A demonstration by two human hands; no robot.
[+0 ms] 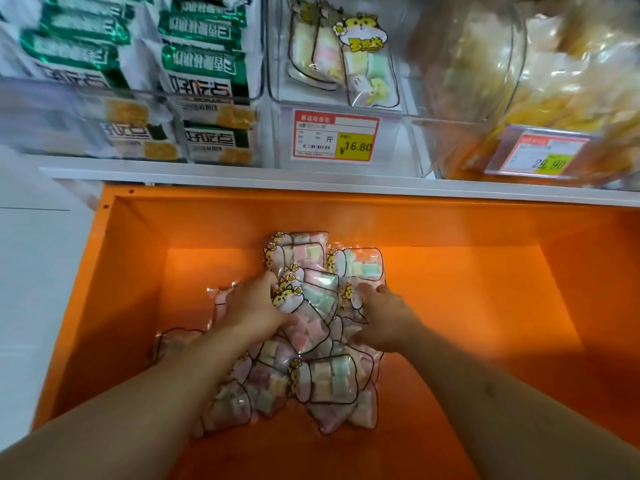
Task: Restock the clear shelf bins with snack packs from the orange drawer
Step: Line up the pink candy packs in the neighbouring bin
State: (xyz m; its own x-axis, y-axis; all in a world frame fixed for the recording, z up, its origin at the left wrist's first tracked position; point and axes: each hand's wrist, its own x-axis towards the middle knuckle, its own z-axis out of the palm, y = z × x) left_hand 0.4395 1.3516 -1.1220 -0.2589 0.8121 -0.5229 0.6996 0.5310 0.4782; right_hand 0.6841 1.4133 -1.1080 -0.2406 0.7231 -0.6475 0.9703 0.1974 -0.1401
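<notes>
A heap of clear snack packs with pastel cubes and yellow cartoon labels lies in the open orange drawer. My left hand grips packs on the left side of the heap's top. My right hand curls round packs on the right side. Between my hands a bunch of packs stands up from the heap. Above, the middle clear shelf bin holds two or three of the same packs, with room around them.
A red and yellow price tag reading 16.80 hangs on the middle bin's front. The left bin holds green and white packets; the right bin holds yellowish bags. A white shelf edge runs between bins and drawer.
</notes>
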